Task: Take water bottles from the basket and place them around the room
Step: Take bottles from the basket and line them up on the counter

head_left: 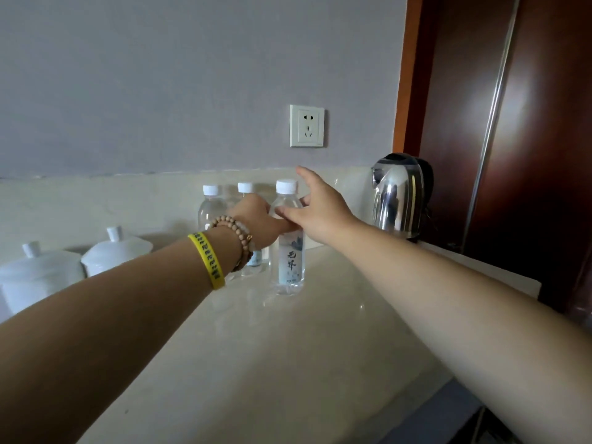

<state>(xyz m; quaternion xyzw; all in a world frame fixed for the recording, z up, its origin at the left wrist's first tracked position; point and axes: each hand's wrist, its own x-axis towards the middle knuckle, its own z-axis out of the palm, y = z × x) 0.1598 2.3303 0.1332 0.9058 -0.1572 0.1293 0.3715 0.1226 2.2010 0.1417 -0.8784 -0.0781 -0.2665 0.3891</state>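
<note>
— Where's the bottle right now?

— The front bottle [290,261] stands upright on the pale counter [288,347]. Its white cap is on, and the label with dark characters faces me. Both my hands are on it.

— How is your left holding it?

— My left hand [256,221] comes in from the left. Its fingers curl across the front of the bottle just above the label, so that's a grip. The back of that hand covers most of the middle bottle [245,187]; I see its cap and a bit of its label below my wrist.

— And the right?

— My right hand [320,216] reaches in from the right at the bottle's shoulder. The thumb lies across the front, touching my left fingers, and one finger sits against the far side, so it's a light pinch. My forefinger points straight up past the cap and touches nothing.

— Any other bottles?

— Besides the middle one, there's a far-left bottle [209,208], clear with a white cap. Those two stand upright side by side, closer to the wall than the front bottle.

— What else is around?

— A shiny steel kettle [398,193] stands to the right, near the dark wooden panel. Two white lidded cups [117,248] sit at the left of the counter. A wall socket [307,125] is on the grey wall above the bottles. On my left wrist I wear a yellow wristband [206,261] and a bead bracelet [237,232]
</note>
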